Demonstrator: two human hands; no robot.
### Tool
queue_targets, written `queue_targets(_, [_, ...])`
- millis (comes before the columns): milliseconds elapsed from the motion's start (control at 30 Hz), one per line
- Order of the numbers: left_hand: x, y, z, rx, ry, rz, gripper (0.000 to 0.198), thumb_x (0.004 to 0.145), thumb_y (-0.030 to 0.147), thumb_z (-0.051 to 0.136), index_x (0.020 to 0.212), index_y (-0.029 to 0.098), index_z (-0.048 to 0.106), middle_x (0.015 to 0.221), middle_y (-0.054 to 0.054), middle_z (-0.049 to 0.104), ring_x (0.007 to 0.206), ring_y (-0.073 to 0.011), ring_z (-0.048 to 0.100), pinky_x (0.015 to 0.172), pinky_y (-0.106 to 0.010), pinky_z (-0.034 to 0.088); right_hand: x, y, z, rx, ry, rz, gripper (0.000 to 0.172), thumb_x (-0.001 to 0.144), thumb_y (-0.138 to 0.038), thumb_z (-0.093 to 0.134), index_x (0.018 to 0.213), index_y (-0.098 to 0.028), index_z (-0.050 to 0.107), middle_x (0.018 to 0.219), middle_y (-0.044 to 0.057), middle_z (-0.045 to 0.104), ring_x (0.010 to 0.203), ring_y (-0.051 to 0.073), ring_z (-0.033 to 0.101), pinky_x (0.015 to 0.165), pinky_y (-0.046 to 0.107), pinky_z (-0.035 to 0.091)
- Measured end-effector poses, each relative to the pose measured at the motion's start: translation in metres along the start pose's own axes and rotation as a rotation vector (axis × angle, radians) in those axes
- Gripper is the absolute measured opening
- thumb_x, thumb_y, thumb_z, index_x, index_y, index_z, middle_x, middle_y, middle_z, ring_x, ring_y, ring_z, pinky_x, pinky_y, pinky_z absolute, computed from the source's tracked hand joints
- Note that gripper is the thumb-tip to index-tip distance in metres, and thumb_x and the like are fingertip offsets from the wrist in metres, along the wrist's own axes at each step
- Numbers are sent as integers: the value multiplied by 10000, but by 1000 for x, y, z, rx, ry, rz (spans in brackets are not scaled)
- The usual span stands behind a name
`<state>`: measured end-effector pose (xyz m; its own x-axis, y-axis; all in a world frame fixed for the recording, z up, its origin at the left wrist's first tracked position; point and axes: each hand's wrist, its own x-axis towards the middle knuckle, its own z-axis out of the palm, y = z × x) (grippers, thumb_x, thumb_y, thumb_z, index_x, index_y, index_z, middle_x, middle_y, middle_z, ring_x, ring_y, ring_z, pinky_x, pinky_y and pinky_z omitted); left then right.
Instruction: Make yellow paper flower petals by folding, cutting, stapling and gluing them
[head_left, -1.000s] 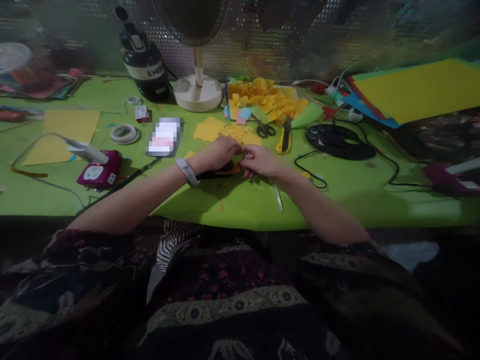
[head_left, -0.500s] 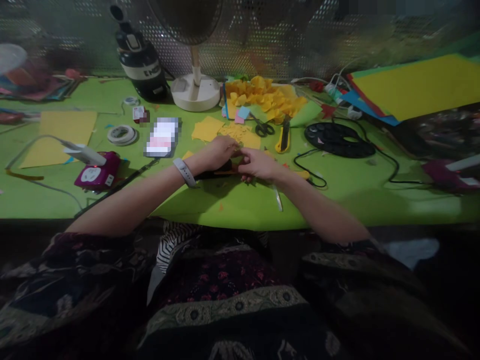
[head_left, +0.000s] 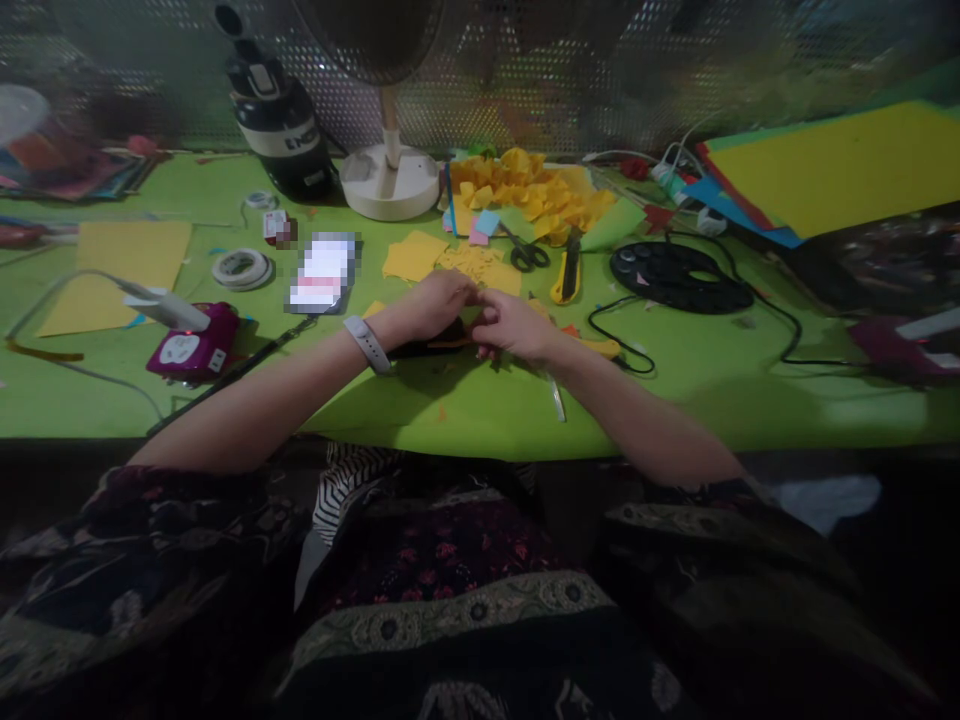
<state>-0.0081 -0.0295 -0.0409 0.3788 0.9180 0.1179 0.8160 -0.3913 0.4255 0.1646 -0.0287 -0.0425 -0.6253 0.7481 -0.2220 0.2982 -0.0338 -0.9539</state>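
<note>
Over the green tabletop (head_left: 390,405), my left hand (head_left: 441,305) and my right hand (head_left: 519,326) meet at the fingertips. Both have bent fingers pinched close together; whatever lies between them is too small and dim to make out. Under my left hand is a dark object (head_left: 420,347), mostly covered. Just beyond the fingers are yellow paper pieces (head_left: 415,257) and small yellow scraps (head_left: 484,265). Black-handled scissors (head_left: 529,257) and a yellow box cutter (head_left: 566,275) lie past my right hand. A thin pale stick (head_left: 557,400) is beside my right wrist.
A phone (head_left: 324,272), a tape roll (head_left: 241,268) and a purple plug box (head_left: 193,340) are at left. Behind stand a dark bottle (head_left: 281,140), a fan base (head_left: 390,185) and crumpled yellow paper (head_left: 529,195). At right are a black palette (head_left: 679,277), cables and coloured sheets (head_left: 840,175).
Both hands stay pinched together in nearly the same place, with only a slight shift of the fingers. The things on the table have not moved.
</note>
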Motion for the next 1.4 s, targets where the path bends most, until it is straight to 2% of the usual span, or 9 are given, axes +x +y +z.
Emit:
queue_targets(300, [-1,-1,-3,-47,2,-17,281,966,221,370,994,167,644,1140,-135,684,1065,-238,612,990,-386,457,-1,-1,-2,-56,-17,18,489,758,51,568,1201,-154,536,639,-45,597,512,111,621,434,179,480])
queue_targets(667, [-2,0,-7,-55,10,-78,299,952,185,384,1072,165,657,1201,-106,676,1132,-213,611,1046,-374,444,-1,-1,-3,-63,-20,36,462,771,25,591,1187,-169,530,635,-45,601,510,105,621,434,173,484])
queue_targets(933, [-1,-7,-3,-63,45,-51,317,947,224,390,1109,215,662,1233,-72,680,1165,-208,609,1036,-364,452,-3,-4,-6,-53,-6,37,475,755,45,601,1180,-156,530,627,-55,594,499,105,614,440,182,472])
queue_targets(1400, [-2,-5,-4,-53,27,-58,306,946,220,392,1094,202,659,1226,-74,686,1141,-210,618,1024,-368,454,-7,-6,-5,-35,-3,44,462,774,47,622,1182,-152,532,597,-58,569,489,104,599,436,176,460])
